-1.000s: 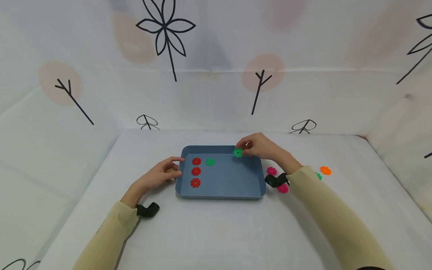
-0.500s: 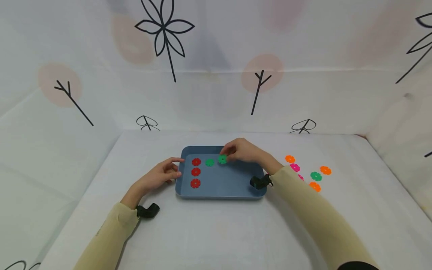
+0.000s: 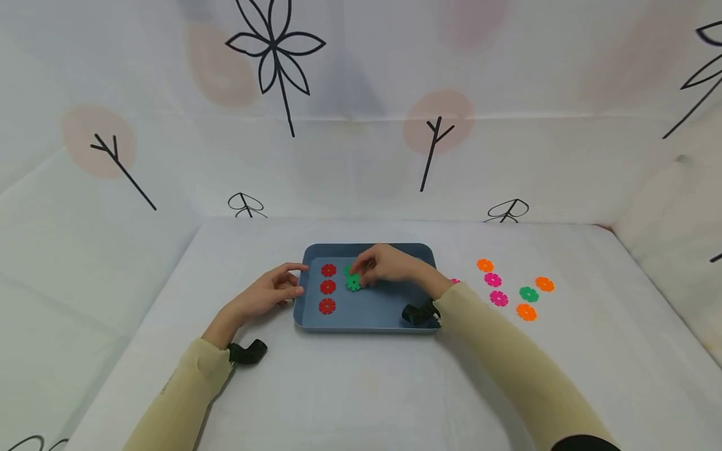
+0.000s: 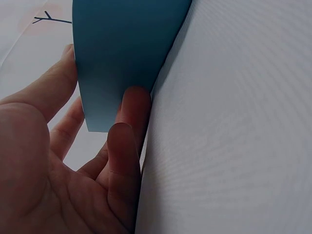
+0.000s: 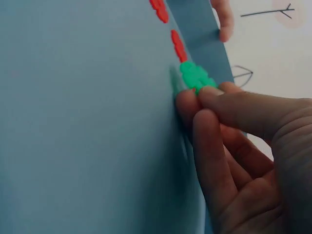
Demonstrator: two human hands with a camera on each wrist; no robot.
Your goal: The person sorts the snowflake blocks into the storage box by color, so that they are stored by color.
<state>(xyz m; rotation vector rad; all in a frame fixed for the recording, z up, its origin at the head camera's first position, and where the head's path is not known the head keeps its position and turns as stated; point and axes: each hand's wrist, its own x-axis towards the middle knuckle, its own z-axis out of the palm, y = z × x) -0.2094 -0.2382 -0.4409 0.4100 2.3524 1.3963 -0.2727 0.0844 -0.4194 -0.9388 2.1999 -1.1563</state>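
My right hand [image 3: 389, 263] pinches a green flower-shaped disc [image 3: 353, 284] between thumb and fingertips, low over the blue-grey tray [image 3: 366, 316]. A second green flower-shaped disc [image 3: 346, 270] lies just behind, partly hidden by the fingers. To their left, red flower-shaped discs [image 3: 328, 287] form a column inside the tray. In the right wrist view the held green disc [image 5: 196, 75] sticks out past the fingertips. At the tray's left end my left hand [image 3: 267, 291] holds the rim; in the left wrist view its fingers [image 4: 135, 109] lie against the tray's outer wall [image 4: 119, 53].
Right of the tray, loose flower-shaped discs lie on the white cloth: orange discs [image 3: 527, 312], pink discs [image 3: 499, 299] and one green disc [image 3: 529, 294]. Another pink disc [image 3: 454, 281] shows partly behind the right forearm. A patterned cloth backdrop [image 3: 350, 169] rises behind.
My right hand has carried the green disc leftward across the tray and then toward me, beside the other green disc. My left hand stays at the tray's edge.
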